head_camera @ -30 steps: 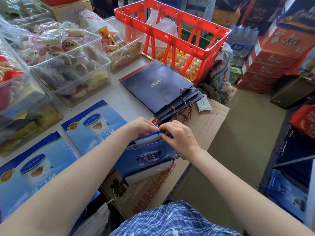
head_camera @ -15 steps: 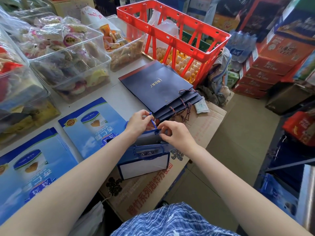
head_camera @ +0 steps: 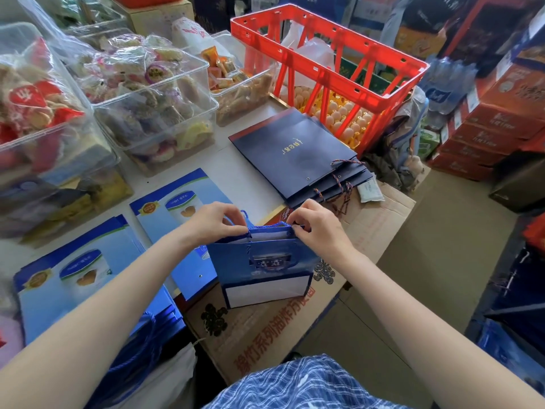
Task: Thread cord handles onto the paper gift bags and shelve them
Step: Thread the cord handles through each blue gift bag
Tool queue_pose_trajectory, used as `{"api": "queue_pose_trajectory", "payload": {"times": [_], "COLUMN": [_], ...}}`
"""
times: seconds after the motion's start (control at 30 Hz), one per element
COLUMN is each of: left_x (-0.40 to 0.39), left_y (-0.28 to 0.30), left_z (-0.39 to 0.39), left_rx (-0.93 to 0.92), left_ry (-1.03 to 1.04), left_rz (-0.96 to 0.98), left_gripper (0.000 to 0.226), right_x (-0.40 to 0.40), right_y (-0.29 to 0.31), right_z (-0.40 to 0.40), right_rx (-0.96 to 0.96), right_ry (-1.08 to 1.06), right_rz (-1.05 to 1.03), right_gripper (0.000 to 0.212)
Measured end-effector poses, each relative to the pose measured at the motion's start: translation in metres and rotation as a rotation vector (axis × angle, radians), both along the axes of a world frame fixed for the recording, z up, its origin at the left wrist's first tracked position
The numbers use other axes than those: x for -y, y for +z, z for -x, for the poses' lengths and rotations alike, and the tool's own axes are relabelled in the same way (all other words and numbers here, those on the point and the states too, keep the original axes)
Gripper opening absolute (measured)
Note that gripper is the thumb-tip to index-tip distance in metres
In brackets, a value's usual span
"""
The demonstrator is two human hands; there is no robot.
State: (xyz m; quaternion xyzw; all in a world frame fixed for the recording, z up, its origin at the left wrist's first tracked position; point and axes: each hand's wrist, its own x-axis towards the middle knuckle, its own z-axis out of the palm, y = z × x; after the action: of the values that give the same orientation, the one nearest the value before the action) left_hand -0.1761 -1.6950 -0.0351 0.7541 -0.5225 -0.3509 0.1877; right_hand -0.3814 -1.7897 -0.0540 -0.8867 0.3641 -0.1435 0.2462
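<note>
A small blue paper gift bag point(head_camera: 265, 270) stands open on a flattened cardboard box point(head_camera: 295, 323) in front of me. My left hand point(head_camera: 213, 224) pinches the bag's top rim at its left end, with a blue cord point(head_camera: 244, 214) looping beside its fingers. At the rim's right end my right hand point(head_camera: 315, 225) pinches the bag, a bit of blue cord showing by its fingertips. A stack of flat dark navy bags point(head_camera: 295, 154) with twisted cord handles lies beyond. Flat light blue bags point(head_camera: 73, 278) lie to the left.
Clear plastic bins of wrapped snacks point(head_camera: 153, 104) crowd the table's left and back. A red crate point(head_camera: 327, 72) stands over trays of eggs at the back. Stacked red cartons point(head_camera: 486, 128) line the right; bare floor lies beside the cardboard. Loose blue cords point(head_camera: 141, 349) hang at lower left.
Both hands have spread apart along the bag's rim, the left to its left end and the right to its right end. The bag stands more upright.
</note>
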Motion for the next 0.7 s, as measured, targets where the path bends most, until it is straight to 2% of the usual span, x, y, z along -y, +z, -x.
{"api": "queue_pose_trajectory", "payload": {"times": [0.07, 0.17, 0.27, 0.33, 0.5, 0.7], "left_x": [-0.002, -0.003, -0.003, -0.003, -0.006, -0.010], "left_y": [-0.002, -0.011, -0.019, -0.020, -0.019, -0.026], "left_z": [-0.001, -0.001, 0.003, 0.006, 0.010, 0.015], "left_rx": [-0.032, 0.040, -0.037, -0.080, -0.049, -0.075], "left_ry": [-0.010, -0.014, 0.069, 0.077, 0.047, 0.053], "left_rz": [-0.016, -0.072, 0.003, 0.029, 0.050, 0.113], "left_gripper": [0.008, 0.017, 0.013, 0.011, 0.016, 0.014], "right_x": [0.001, 0.002, -0.012, -0.022, -0.024, -0.028], "right_y": [0.000, 0.005, 0.010, 0.009, 0.007, 0.005], "right_z": [-0.004, -0.008, -0.024, -0.037, -0.046, -0.043], "right_rx": [-0.023, -0.039, -0.032, -0.073, -0.056, -0.092], "right_ry": [0.024, 0.054, 0.149, 0.163, 0.009, 0.016], "right_rz": [0.010, 0.061, 0.129, 0.069, -0.132, -0.144], "right_gripper": [0.012, 0.009, 0.009, 0.013, 0.015, 0.013]}}
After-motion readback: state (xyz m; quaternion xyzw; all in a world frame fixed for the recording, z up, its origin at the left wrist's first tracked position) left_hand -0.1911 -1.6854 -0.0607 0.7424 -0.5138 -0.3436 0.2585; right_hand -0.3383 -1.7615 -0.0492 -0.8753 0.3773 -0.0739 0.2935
